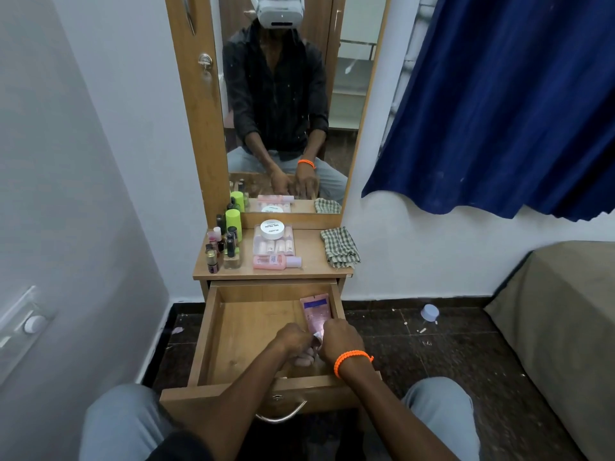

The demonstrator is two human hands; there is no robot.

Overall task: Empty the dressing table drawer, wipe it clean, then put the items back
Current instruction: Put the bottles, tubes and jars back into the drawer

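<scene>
Head view: drawer (213, 331) pulled fully out toward the seated person, wooden floor mostly bare, so emptying looks nearly finished, or putting back has only begun; can't tell which from here. Both hands are inside near the drawer's front-right corner. Left hand (293, 339) has fingers curled downward, apparently gathering small pale things lying at the front edge; what exactly it pinches is hidden by the knuckles. Right hand (339, 341), orange band (352, 359) on the wrist, curls its fingers round the lower end of a pink tube (316, 311); the tube lies along the drawer's right wall, crimped end pointing to the back, likely gripped at the cap end because that end is nearest. Small pale items (304, 359) sit just under both hands at the front edge, blurred, type unclear. On the dressing table top (309, 261) the other items are parked out of the way: nail polish bottles (221, 249) and a green-capped bottle (233, 221) clustered at the left edge, a clear tray of small bottles (273, 247) with a white round jar (273, 229) on it in the middle, a pink bottle (274, 262) lying on its side near the front edge. Checked cloth (339, 247) is folded at the right edge, within reach, presumably for wiping. The mirror (286, 104) behind repeats the scene. A blue curtain (499, 111) hangs at right, and a small lilac cap (429, 312) lies on the floor.
</scene>
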